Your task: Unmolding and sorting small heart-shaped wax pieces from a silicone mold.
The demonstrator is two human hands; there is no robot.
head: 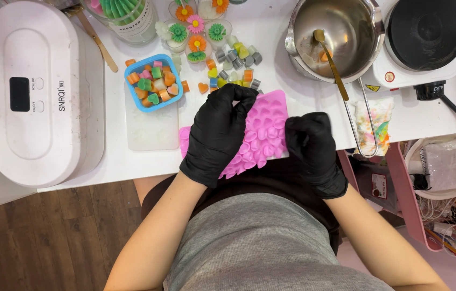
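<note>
Both bare forearms rise from the lower part of the frame toward its centre, converging. The left hand (218, 134), in a black glove, sits just left of centre, fingers curled forward and pinched at the top. The right hand (313, 152), gloved too, lies right of centre, fingers folded inward.

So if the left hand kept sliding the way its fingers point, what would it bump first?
Probably the loose pile of small coloured wax pieces, just past the pink silicone mould that the left hand grips.
</note>
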